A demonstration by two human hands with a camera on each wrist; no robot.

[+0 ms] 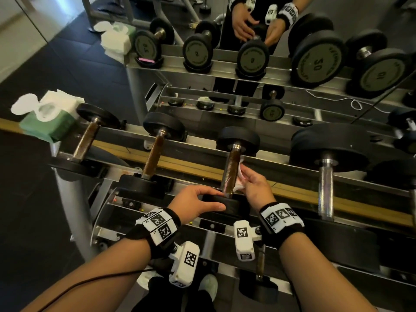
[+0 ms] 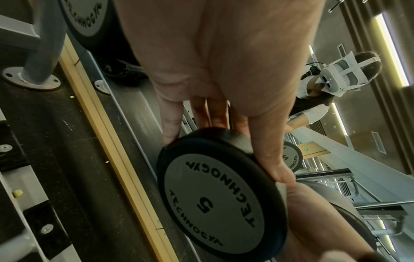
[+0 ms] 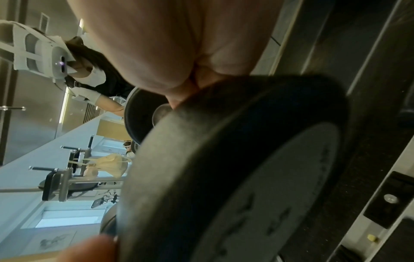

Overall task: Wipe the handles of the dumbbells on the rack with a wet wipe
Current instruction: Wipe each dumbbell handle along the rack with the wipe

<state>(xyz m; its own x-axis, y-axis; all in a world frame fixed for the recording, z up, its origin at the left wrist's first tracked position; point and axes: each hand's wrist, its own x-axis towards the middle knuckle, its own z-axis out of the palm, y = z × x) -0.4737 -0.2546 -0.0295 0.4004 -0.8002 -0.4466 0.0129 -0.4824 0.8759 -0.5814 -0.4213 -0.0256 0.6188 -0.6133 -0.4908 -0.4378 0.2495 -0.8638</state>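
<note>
On the rack's top tier, the third dumbbell from the left (image 1: 233,170) has a brown, rusty handle. My right hand (image 1: 255,183) holds a white wet wipe (image 1: 239,176) against the handle's right side, fingers curled round the wipe. My left hand (image 1: 198,202) grips the near black weight head (image 1: 222,202) of the same dumbbell, thumb on the near face and fingers over the rim. The left wrist view shows that head (image 2: 215,198), marked 5, with my left hand's fingers (image 2: 268,152) around its edge. The right wrist view shows the head (image 3: 235,168) close up and blurred.
A green pack of wet wipes (image 1: 48,118) sits at the rack's left end. Two more rusty-handled dumbbells (image 1: 155,154) lie to the left and a large chrome-handled one (image 1: 326,176) to the right. A mirror behind doubles the rack (image 1: 202,163). Lower tiers hold smaller dumbbells.
</note>
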